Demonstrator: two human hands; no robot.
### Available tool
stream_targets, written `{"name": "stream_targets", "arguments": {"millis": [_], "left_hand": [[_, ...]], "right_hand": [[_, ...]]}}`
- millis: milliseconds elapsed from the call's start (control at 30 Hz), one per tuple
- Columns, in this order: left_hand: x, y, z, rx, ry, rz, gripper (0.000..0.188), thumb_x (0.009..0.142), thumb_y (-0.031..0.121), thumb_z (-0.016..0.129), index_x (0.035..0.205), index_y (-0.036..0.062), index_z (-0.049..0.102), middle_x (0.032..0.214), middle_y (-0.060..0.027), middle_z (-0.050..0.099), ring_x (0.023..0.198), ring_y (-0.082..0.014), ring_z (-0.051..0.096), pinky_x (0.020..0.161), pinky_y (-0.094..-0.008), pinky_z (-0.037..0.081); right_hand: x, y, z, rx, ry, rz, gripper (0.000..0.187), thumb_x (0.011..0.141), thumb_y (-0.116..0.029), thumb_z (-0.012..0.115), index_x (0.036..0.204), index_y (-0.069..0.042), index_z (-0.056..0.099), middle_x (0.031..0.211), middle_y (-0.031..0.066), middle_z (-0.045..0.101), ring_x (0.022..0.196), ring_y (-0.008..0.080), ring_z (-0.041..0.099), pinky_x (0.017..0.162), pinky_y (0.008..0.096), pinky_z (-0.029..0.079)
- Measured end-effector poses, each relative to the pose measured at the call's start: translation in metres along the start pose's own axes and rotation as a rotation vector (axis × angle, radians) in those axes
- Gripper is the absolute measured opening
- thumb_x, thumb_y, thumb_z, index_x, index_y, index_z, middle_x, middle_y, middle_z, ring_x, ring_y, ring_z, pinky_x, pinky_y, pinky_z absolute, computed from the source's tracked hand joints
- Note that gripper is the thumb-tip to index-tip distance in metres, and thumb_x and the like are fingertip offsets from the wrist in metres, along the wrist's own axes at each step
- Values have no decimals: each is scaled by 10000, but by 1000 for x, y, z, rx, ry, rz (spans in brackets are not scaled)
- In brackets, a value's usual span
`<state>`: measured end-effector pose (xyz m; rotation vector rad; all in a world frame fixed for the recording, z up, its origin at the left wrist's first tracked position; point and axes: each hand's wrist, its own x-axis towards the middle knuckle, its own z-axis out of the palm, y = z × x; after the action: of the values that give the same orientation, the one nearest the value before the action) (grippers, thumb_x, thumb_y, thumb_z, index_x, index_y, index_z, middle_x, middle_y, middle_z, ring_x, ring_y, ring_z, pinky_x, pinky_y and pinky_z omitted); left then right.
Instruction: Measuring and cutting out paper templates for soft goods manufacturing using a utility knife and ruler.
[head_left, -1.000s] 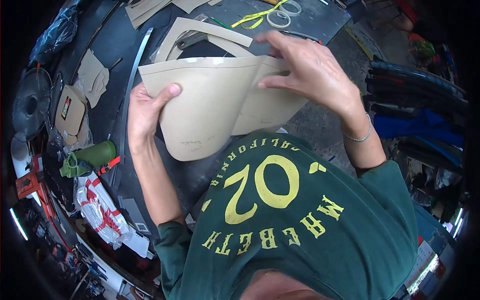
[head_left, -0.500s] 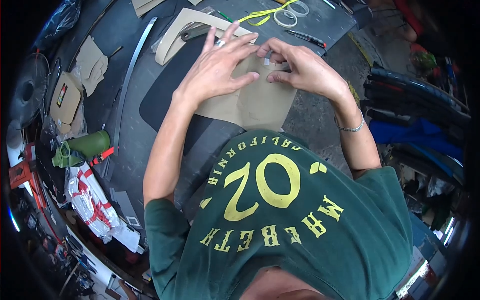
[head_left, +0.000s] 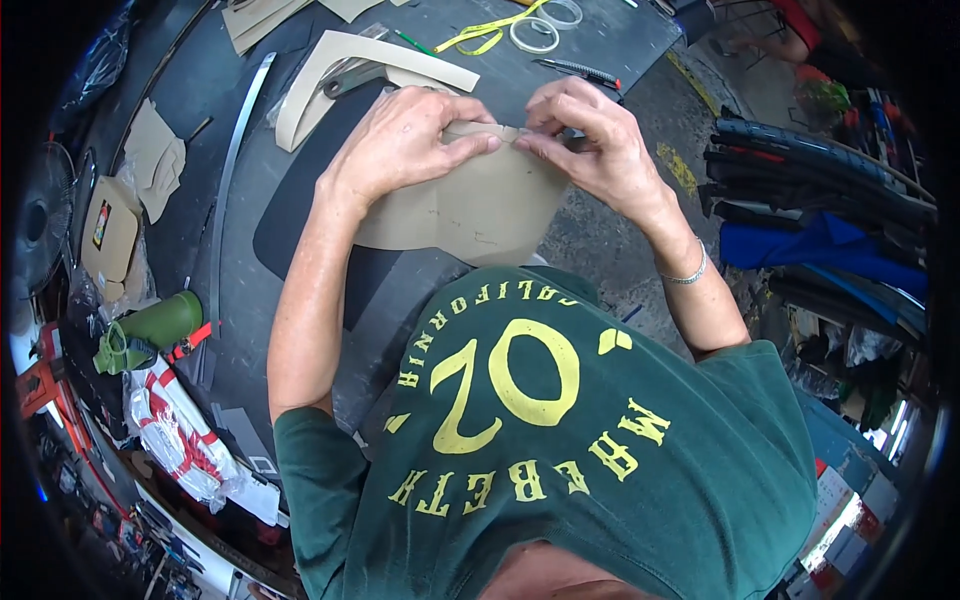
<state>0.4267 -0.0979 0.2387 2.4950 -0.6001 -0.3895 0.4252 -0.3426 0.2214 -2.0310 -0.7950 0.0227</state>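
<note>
A brown paper template [head_left: 462,205] with small pen marks hangs over the near table edge, over a black sheet [head_left: 285,215]. My left hand [head_left: 410,135] pinches its far edge between thumb and curled fingers. Close beside it, my right hand [head_left: 590,140] pinches the same edge, where a small notch or fold shows between the fingertips. Both hands are closed on the paper. Just beyond my left hand lies a curved cream card piece [head_left: 330,75], with a dark-handled tool [head_left: 352,78] inside its bend.
Past my hands are a utility knife [head_left: 578,72], tape rolls [head_left: 535,36], a yellow measuring tape [head_left: 485,38] and a green pencil [head_left: 412,42]. A long metal ruler [head_left: 238,140] lies left, near a green bottle [head_left: 155,328]. Dark and blue material rolls [head_left: 820,240] are stacked at right.
My left hand has gone from spread fingers lying on the paper to pinching its far edge. My right hand's fingertips have closed on that edge too. The whole view has shifted slightly.
</note>
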Motion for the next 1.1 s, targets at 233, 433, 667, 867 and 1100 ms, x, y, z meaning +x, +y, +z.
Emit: {"name": "stream_targets", "arguments": {"millis": [233,433,667,867,1100], "left_hand": [[-3,-4,8,-115,82,77,295,920,375,726,1060,122,784,821,-139,716,692,-289,631,668,-382,511],[-5,0,6,-110,79,84,279,918,365,734,1047,124,786,854,-128,723,708,-279,640,665,-371,512],[-8,2,8,-109,96,105,291,920,413,717,1046,158,785,887,-115,734,787,-335,682,718,-413,539],[-7,5,9,-70,100,125,299,927,420,706,1034,152,782,858,-118,728,787,-349,673,736,-417,538],[-5,-1,6,-105,80,164,304,922,410,711,1045,139,775,854,-129,721,771,-338,675,742,-409,538]], "right_hand": [[-2,5,-2,-80,63,-69,135,812,-41,838,935,-35,782,997,47,688,903,154,688,749,293,571],[-4,7,-2,-28,36,15,162,809,-70,847,959,-35,796,978,46,709,900,153,685,757,293,564],[-3,5,-6,-73,-9,-26,158,817,-88,842,951,-28,786,979,50,709,891,161,688,752,297,565],[-2,5,-11,-59,-121,16,146,864,-98,803,951,1,740,989,56,672,866,173,667,750,303,555],[-5,7,-16,17,-217,63,211,904,-99,775,1043,1,652,1052,65,604,861,127,597,768,280,527]]}}
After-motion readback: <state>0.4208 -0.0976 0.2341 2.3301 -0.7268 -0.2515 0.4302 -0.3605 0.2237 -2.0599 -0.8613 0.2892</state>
